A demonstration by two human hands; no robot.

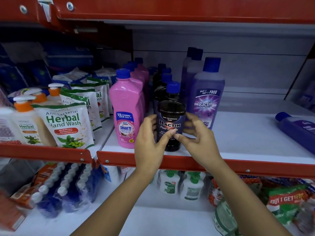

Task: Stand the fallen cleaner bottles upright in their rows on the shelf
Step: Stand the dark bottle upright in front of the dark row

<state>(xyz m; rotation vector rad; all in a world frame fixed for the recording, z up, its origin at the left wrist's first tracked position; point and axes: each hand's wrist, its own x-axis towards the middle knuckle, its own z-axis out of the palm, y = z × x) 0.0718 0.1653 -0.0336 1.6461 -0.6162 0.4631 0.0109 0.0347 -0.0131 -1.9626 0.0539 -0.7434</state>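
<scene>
Herbal hand wash pouches [65,124], pump bottles [25,123] beside — lower shelf packets [288,206]

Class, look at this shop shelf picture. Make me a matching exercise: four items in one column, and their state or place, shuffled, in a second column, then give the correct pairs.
Items
1. dark Bactin bottle
2. pink Shakti bottle
3. blue bottle at far right
4. Herbal Hand Wash pouch

States
A. lying on its side on the shelf
B. held between the left hand and right hand
C. standing at the front of the pink row
D. standing on the left shelf section

Pairs: 1-B, 2-C, 3-A, 4-D
</scene>
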